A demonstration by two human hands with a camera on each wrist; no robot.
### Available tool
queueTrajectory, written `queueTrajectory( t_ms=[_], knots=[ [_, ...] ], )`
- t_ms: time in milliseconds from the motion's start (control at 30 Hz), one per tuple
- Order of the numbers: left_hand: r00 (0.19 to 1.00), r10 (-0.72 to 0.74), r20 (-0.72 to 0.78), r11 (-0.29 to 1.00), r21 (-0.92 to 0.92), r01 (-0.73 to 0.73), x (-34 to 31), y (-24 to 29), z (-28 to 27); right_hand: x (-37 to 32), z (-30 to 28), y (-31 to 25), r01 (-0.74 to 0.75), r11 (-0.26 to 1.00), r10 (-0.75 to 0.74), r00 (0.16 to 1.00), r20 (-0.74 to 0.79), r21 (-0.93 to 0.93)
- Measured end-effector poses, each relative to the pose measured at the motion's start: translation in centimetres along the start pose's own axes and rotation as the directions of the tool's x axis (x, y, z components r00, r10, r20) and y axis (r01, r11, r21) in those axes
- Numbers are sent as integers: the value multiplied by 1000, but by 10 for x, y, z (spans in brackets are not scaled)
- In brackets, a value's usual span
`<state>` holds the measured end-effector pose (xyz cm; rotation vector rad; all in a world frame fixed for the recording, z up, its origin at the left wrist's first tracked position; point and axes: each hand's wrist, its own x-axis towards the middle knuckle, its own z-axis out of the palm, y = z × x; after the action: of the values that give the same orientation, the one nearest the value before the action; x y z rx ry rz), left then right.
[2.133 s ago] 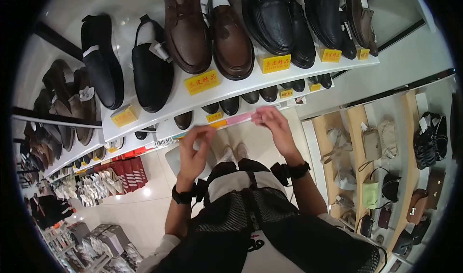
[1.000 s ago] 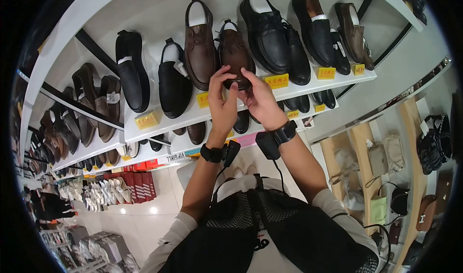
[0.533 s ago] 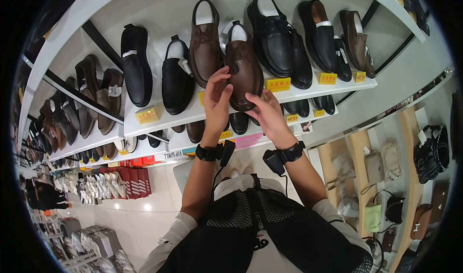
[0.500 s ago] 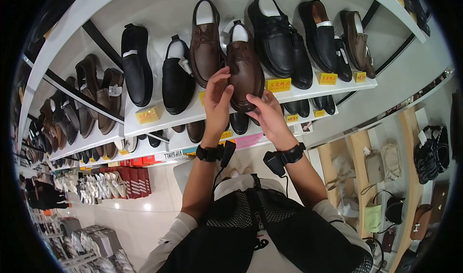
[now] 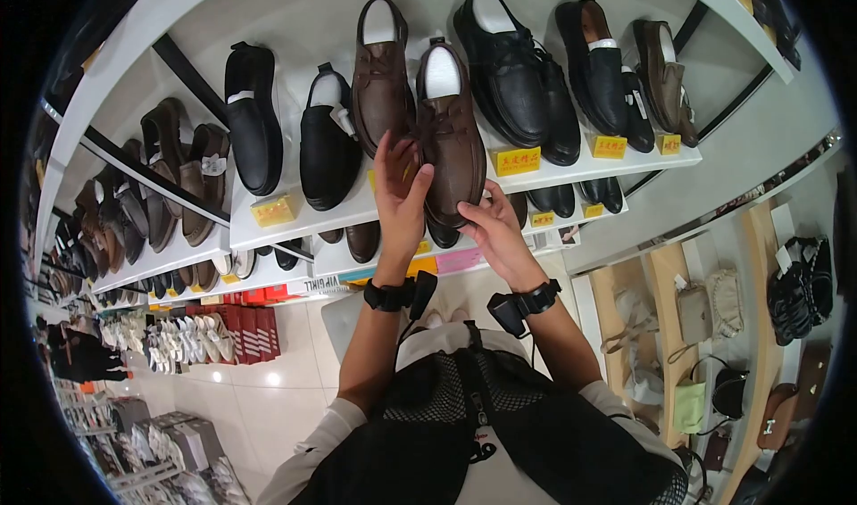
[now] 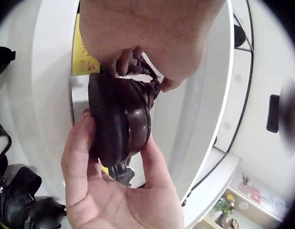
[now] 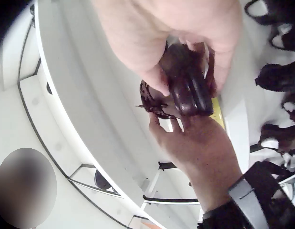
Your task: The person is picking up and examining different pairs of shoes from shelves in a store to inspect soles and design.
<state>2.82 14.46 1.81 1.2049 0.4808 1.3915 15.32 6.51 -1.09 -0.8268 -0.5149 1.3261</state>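
A brown lace-up shoe (image 5: 453, 168) with white stuffing is tilted, its toe projecting past the front edge of the shelf. My right hand (image 5: 498, 237) grips the toe, thumb on top; in the left wrist view that hand (image 6: 126, 198) spans both sides of the shoe (image 6: 119, 119). On the shoe's left side is my left hand (image 5: 402, 203), its fingers loosely spread and its thumb by the upper. The right wrist view has the left hand's fingertips (image 7: 173, 125) near the laces, below the shoe (image 7: 190, 93). Its matching shoe (image 5: 379, 103) stands to the left.
Black shoes (image 5: 509, 86) stand to the right, and black slip-ons (image 5: 330, 161) to the left. Yellow signs (image 5: 518, 161) line the white shelf's edge (image 5: 295, 228). A lower shelf holds more shoes (image 5: 361, 242). Bags (image 5: 692, 304) stand on wooden shelving at right.
The brown shoe has shifted slightly toward me and its opening shows more. My right hand has come down a little with the toe. My left fingers are straighter and more spread.
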Motion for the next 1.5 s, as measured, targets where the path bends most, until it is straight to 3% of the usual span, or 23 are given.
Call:
queueTrajectory(
  t_ms=[67,233,367,433,567,633,667,733,800,867,900,933,1000,1033,1100,1233,1333,1433,1500],
  knots=[
    [1000,-27,1,1000,6,27,-3,3,2,-2,-2,3,8,1000,-8,1000,30,18],
    [998,69,5,971,230,-69,-5,2,6,-7,-2,12,72,993,-84,988,129,90],
    [999,47,9,976,211,-48,-7,17,6,-10,9,12,144,990,-142,968,205,6],
    [991,-126,-32,983,133,130,-7,25,-3,-9,19,5,262,957,-215,930,298,-128],
    [989,-40,-139,993,103,55,-10,42,-6,15,24,-11,104,994,-92,952,292,-24],
    [981,-32,-192,990,127,57,-5,47,-10,34,34,-15,136,966,-88,973,214,-220],
    [970,-23,-242,987,149,61,-2,50,-12,37,44,-19,136,966,-86,972,221,-220],
    [965,-31,-259,990,123,65,7,56,-16,43,66,-29,280,905,-259,960,107,-320],
    [976,70,-205,986,164,-36,17,57,-23,61,72,-26,343,882,-320,939,125,-324],
    [973,57,-222,984,179,-17,23,59,-25,84,72,-17,543,610,-601,791,109,-577],
    [973,53,-224,985,172,-15,25,57,-28,97,72,-10,587,567,-648,751,127,-577],
    [973,51,-225,986,164,-14,28,56,-29,105,69,-5,591,567,-647,751,135,-573],
    [970,85,-229,980,197,-39,32,56,-32,112,70,-4,404,765,-435,898,59,-501],
    [973,61,-225,983,180,-20,33,57,-35,116,69,-3,406,765,-436,898,63,-500],
    [975,43,-220,986,167,-6,37,56,-40,121,69,-4,280,874,-270,959,84,-397],
    [969,-41,-242,998,45,54,44,51,-49,128,75,-7,346,805,-353,932,80,-482],
    [975,-54,-218,998,18,59,47,46,-53,139,73,-4,414,719,-387,905,173,-558],
    [986,-30,-165,999,19,33,49,43,-52,139,77,-2,392,799,-398,913,88,-457],
    [990,-11,-137,1000,16,13,49,43,-53,138,78,-2,375,892,-375,926,53,-252]
  ],
)
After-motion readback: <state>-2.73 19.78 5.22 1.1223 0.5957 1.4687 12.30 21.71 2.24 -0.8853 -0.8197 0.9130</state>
